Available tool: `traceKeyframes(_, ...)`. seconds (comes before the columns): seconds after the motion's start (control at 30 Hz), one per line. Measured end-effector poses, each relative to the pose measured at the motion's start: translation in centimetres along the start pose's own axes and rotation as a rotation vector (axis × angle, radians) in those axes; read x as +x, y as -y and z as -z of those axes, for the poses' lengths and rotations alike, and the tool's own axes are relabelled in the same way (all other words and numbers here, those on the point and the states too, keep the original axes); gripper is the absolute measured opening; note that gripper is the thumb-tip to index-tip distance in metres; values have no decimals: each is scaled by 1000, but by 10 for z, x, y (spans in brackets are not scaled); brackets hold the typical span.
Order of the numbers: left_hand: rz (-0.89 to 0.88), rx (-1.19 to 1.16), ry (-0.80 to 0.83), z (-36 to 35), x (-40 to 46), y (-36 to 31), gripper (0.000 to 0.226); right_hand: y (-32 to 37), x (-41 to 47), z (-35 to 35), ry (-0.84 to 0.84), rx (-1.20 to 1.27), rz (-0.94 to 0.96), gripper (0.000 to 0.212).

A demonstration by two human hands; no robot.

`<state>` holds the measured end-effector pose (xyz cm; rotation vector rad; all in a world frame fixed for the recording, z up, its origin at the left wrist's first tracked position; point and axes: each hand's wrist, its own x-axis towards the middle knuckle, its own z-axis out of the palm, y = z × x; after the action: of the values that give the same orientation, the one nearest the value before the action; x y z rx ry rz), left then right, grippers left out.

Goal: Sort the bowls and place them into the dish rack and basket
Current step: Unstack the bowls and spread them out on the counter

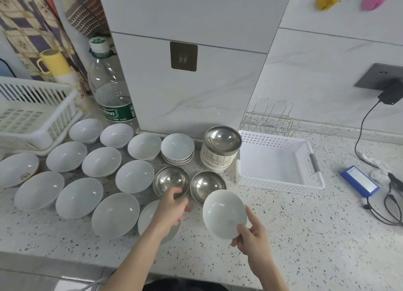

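White bowl [224,213]: we pinch its rim, right hand [254,238]; smooth, breakable (hold tight).
Left hand [172,210]: loose, holds nothing.

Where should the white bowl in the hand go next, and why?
Probably into the white basket on the right. The right hand already holds the small white bowl lifted off the counter, the basket sits close by and nothing is in it yet.

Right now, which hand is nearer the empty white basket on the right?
Right. The right hand holds a white bowl just in front of the basket, slightly to its left. The left hand is farther left, over the steel bowls.
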<state>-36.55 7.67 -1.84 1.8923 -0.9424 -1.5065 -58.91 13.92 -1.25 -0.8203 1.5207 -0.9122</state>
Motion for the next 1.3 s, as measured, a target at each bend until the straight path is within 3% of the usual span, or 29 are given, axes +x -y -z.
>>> traceKeyframes(0.17,1,-47,-46,23,-5,9,34,-18,-8,-18,105,-121,-44,66)
traceKeyframes(0.7,1,-64,-78,38,-13,17,31,-43,-11,-43,104,-172,-67,62)
traceKeyframes(0.93,4,-73,-101,28,-13,13,33,-46,-6,-37,153,-305,-43,50)
traceKeyframes(1.13,15,-108,-124,18,-8,10,31,-36,2,-25,269,-445,-75,66)
traceKeyframes(1.3,12,-118,-136,21,1,5,24,-14,16,-15,114,-529,-27,56)
